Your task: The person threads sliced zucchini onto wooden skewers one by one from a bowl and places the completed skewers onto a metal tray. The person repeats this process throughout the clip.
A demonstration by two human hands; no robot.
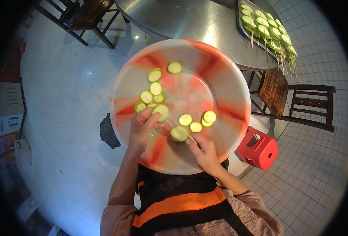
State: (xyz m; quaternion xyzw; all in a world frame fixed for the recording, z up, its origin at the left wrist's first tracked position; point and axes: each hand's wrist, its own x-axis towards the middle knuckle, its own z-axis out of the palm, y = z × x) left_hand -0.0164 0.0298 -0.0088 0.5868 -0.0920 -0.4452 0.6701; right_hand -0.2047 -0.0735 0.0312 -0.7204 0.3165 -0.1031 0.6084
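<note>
A wide red-and-white plastic basin [179, 159] sits before me over my lap. Across it runs a thin wooden skewer [169, 123], slanting down to the right. My left hand [143, 125] pinches a green-rimmed slice [160, 113], apparently zucchini, threaded near the skewer's upper part. Lower on the same stick sits another zucchini slice [179, 133], with at least one more partly hidden behind it. My right hand [203, 150] grips the skewer's lower end. Loose zucchini slices lie in the basin, several up the left side [155, 88] and several right of centre [195, 126].
A metal tray [241, 28] of skewered zucchini slices [263, 30] stands on the round steel table [174, 17], sticks overhanging its edge. Wooden chairs [272, 91] [88, 14] flank the table. A red plastic stool [259, 149] is right of the basin. Boxes [8, 109] line the far left.
</note>
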